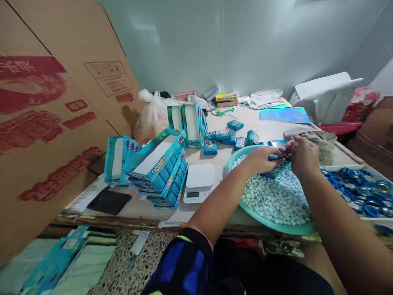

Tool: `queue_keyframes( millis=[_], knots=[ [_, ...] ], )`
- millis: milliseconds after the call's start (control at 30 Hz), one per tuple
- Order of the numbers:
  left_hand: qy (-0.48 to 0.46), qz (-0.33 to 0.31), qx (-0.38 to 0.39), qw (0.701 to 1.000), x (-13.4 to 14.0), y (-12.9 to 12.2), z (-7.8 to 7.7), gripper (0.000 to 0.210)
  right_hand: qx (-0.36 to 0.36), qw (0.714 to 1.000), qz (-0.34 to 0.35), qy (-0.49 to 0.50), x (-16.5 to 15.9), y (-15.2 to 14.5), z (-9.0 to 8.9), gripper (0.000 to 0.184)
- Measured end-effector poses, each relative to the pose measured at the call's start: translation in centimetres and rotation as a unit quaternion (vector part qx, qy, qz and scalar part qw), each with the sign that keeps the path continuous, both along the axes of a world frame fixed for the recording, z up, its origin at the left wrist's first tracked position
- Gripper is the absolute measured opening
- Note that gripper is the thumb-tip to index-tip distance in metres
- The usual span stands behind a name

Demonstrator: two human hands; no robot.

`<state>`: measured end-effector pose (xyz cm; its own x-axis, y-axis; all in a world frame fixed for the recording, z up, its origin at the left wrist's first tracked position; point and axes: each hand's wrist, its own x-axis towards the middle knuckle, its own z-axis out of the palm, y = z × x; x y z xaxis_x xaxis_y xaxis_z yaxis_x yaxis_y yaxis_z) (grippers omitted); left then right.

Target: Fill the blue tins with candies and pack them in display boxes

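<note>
Head view: over the round turquoise plastic basin (276, 229), likely to catch spills, your left hand (264, 159) grips a small blue printed box (276, 169) while your right hand (304, 155) bunches beside it, hold unclear.

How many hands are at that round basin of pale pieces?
2: the left hand, gripping blue packaging, and the right hand, close beside it, both near the basin. I see no others.

1. Blue packet (273, 172): partly covered by left hand (262, 159).
2. Right hand (303, 156): grip unclear.
3. Scale display (193, 194): reading illegible.
4. Cardboard box (76, 141): cut off left.
5. White tray (380, 219): cut off right.
</note>
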<state>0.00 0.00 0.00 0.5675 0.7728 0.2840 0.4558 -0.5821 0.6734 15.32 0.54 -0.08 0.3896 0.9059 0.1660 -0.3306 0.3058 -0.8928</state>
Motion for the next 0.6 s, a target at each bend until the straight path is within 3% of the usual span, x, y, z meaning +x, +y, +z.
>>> queue_keyframes(
  millis=[233,600],
  knots=[
    [-0.025,0.007,0.004,1.0,-0.48,-0.24,-0.01,0.015,0.011,1.0,0.0,-0.016,-0.22,0.05,0.23,0.027],
    [-0.024,0.095,-0.065,0.993,-0.53,-0.28,0.62,0.025,0.045,0.997,0.02,-0.056,-0.67,-0.07,0.35,0.033]
  ],
)
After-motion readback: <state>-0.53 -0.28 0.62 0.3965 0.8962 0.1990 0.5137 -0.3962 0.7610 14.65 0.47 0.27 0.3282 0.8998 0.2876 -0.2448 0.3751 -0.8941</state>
